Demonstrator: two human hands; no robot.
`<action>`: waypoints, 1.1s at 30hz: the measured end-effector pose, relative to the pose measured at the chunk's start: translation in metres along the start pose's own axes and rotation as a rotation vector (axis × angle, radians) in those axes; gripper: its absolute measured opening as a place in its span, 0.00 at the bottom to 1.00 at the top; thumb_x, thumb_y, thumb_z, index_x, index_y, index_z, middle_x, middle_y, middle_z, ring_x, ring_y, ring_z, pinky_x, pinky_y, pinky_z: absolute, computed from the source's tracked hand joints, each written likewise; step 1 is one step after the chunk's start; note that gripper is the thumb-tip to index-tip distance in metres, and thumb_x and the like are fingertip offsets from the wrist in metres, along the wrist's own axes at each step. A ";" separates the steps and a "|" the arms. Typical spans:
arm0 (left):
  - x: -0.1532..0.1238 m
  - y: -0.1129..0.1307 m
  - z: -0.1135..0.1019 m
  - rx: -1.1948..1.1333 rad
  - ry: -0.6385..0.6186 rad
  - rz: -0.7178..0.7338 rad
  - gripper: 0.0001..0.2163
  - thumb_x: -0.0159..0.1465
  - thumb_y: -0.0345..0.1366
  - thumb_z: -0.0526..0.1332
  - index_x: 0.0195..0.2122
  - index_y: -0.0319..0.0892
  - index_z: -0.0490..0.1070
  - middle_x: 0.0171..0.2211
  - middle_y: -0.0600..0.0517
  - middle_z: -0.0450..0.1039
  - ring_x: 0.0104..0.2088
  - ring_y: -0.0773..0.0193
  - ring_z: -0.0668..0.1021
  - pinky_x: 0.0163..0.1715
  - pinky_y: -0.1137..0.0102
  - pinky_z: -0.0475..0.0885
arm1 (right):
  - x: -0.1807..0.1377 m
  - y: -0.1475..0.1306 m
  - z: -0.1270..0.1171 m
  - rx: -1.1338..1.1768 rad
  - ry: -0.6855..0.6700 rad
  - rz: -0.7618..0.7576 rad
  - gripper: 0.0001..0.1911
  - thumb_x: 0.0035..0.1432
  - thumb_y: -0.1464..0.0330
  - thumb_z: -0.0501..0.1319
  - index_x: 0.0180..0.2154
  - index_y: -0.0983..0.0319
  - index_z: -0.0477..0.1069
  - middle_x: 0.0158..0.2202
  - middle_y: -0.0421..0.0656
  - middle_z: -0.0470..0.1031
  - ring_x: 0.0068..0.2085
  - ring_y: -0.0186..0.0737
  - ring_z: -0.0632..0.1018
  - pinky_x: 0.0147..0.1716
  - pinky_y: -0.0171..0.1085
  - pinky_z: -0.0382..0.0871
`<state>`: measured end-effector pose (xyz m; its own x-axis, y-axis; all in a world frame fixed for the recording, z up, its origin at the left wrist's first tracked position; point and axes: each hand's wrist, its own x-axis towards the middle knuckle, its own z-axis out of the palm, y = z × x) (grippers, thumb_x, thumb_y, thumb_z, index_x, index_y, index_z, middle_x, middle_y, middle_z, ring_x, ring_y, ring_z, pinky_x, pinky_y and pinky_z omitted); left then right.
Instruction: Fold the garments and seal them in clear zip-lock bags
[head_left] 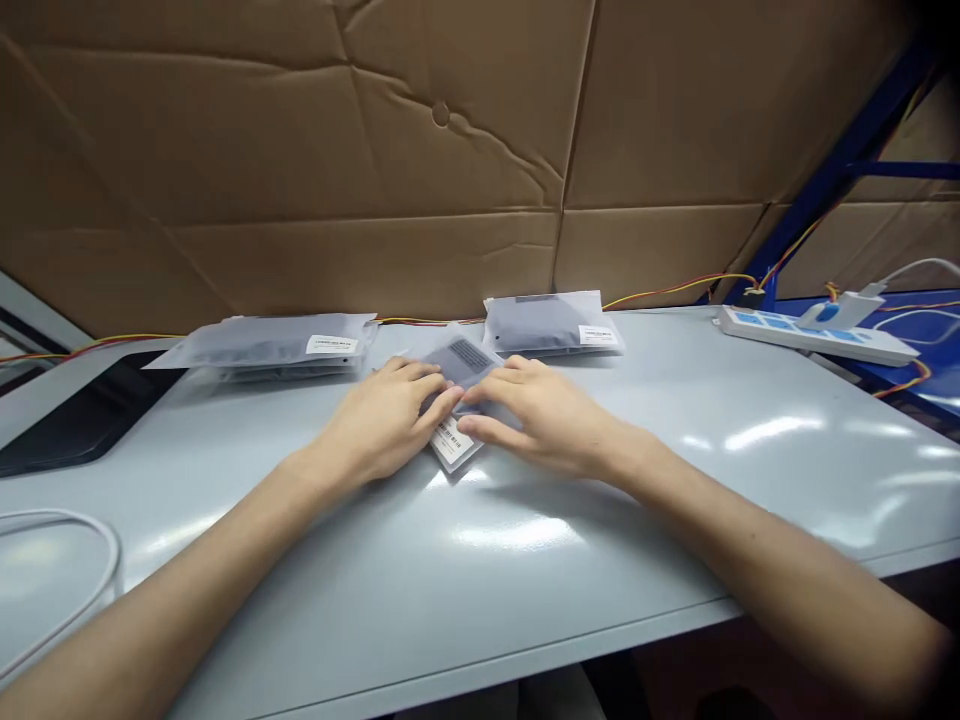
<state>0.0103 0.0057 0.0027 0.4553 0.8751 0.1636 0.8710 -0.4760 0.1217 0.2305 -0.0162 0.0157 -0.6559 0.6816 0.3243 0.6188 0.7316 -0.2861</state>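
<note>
A small frosted plastic pouch (463, 375) with a dark item inside and a white barcode label lies on the pale grey table (525, 560), just in front of me. My left hand (386, 425) and my right hand (547, 420) meet over it. Both hands have their fingers curled and pinched on the pouch's edges, the left from the left side and the right from the right. The pouch's middle is partly hidden under my fingers.
A stack of similar labelled pouches (277, 345) sits at the back left and another stack (551, 322) at the back centre. A dark tablet (82, 415) lies at the far left, a white cable (67, 570) near the front left, a power strip (814, 335) at the right. Cardboard (450, 150) walls the back.
</note>
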 end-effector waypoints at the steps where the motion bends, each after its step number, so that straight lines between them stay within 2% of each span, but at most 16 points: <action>1: 0.000 0.000 -0.001 0.004 0.016 -0.001 0.26 0.74 0.52 0.43 0.47 0.46 0.78 0.54 0.47 0.77 0.58 0.48 0.72 0.54 0.56 0.70 | 0.001 0.003 0.001 -0.027 0.027 0.027 0.19 0.71 0.56 0.54 0.48 0.61 0.76 0.44 0.48 0.80 0.46 0.48 0.74 0.49 0.47 0.67; 5: -0.001 -0.002 -0.004 -0.027 0.036 0.049 0.24 0.73 0.52 0.45 0.39 0.46 0.78 0.45 0.47 0.78 0.51 0.51 0.75 0.48 0.58 0.71 | 0.002 0.016 0.003 -0.120 0.082 0.181 0.17 0.71 0.59 0.56 0.47 0.63 0.77 0.46 0.48 0.80 0.47 0.49 0.74 0.49 0.46 0.67; 10: -0.003 -0.004 -0.008 -0.081 0.003 0.124 0.22 0.71 0.52 0.51 0.26 0.45 0.70 0.38 0.50 0.75 0.43 0.56 0.76 0.41 0.63 0.70 | 0.003 0.030 0.006 -0.283 0.049 0.423 0.19 0.70 0.59 0.54 0.47 0.64 0.78 0.49 0.53 0.79 0.51 0.55 0.75 0.50 0.48 0.68; 14: -0.006 0.000 -0.014 -0.104 -0.032 0.194 0.21 0.70 0.52 0.54 0.24 0.45 0.67 0.35 0.51 0.74 0.40 0.57 0.75 0.37 0.64 0.69 | 0.003 0.036 0.007 -0.306 0.018 0.515 0.19 0.69 0.59 0.53 0.46 0.63 0.78 0.49 0.55 0.78 0.52 0.56 0.75 0.49 0.48 0.68; 19: -0.012 0.010 -0.018 -0.108 -0.078 0.218 0.17 0.68 0.54 0.56 0.35 0.46 0.72 0.39 0.50 0.76 0.42 0.55 0.77 0.40 0.63 0.70 | 0.002 0.040 0.010 -0.227 0.019 0.514 0.19 0.69 0.58 0.53 0.42 0.62 0.79 0.48 0.53 0.79 0.50 0.54 0.77 0.47 0.46 0.69; 22: -0.015 0.015 -0.017 -0.082 -0.100 0.255 0.18 0.67 0.54 0.58 0.48 0.48 0.74 0.52 0.49 0.75 0.52 0.52 0.76 0.52 0.60 0.70 | 0.002 0.043 0.011 -0.198 0.039 0.510 0.18 0.69 0.59 0.53 0.40 0.61 0.79 0.46 0.52 0.80 0.48 0.52 0.78 0.44 0.43 0.69; 24: -0.017 0.017 -0.014 -0.076 -0.117 0.292 0.23 0.66 0.56 0.59 0.56 0.49 0.72 0.62 0.48 0.70 0.61 0.49 0.72 0.61 0.57 0.65 | 0.002 0.045 0.012 -0.180 0.059 0.517 0.17 0.70 0.60 0.53 0.38 0.60 0.78 0.45 0.51 0.80 0.47 0.50 0.79 0.43 0.41 0.69; 27: -0.019 0.018 -0.010 -0.078 -0.141 0.332 0.31 0.65 0.59 0.59 0.66 0.49 0.64 0.69 0.49 0.61 0.68 0.46 0.63 0.70 0.51 0.53 | 0.003 0.048 0.013 -0.175 0.071 0.543 0.17 0.70 0.62 0.53 0.36 0.61 0.78 0.44 0.50 0.80 0.45 0.48 0.79 0.42 0.40 0.68; 30: -0.020 0.017 -0.006 -0.080 -0.157 0.367 0.36 0.67 0.60 0.55 0.72 0.50 0.54 0.73 0.50 0.54 0.72 0.47 0.58 0.73 0.50 0.43 | 0.005 0.050 0.015 -0.192 0.082 0.579 0.18 0.70 0.62 0.53 0.34 0.61 0.77 0.45 0.51 0.80 0.43 0.47 0.79 0.40 0.40 0.68; 33: -0.019 0.018 -0.004 -0.061 -0.164 0.365 0.35 0.68 0.59 0.53 0.73 0.51 0.52 0.74 0.51 0.51 0.73 0.48 0.55 0.73 0.49 0.42 | 0.006 0.052 0.016 -0.209 0.080 0.591 0.19 0.69 0.62 0.53 0.32 0.61 0.77 0.45 0.51 0.80 0.43 0.48 0.79 0.40 0.40 0.68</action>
<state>0.0165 -0.0202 0.0052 0.7606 0.6474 0.0487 0.6362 -0.7582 0.1428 0.2519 0.0256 -0.0112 -0.1474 0.9609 0.2344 0.9435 0.2077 -0.2580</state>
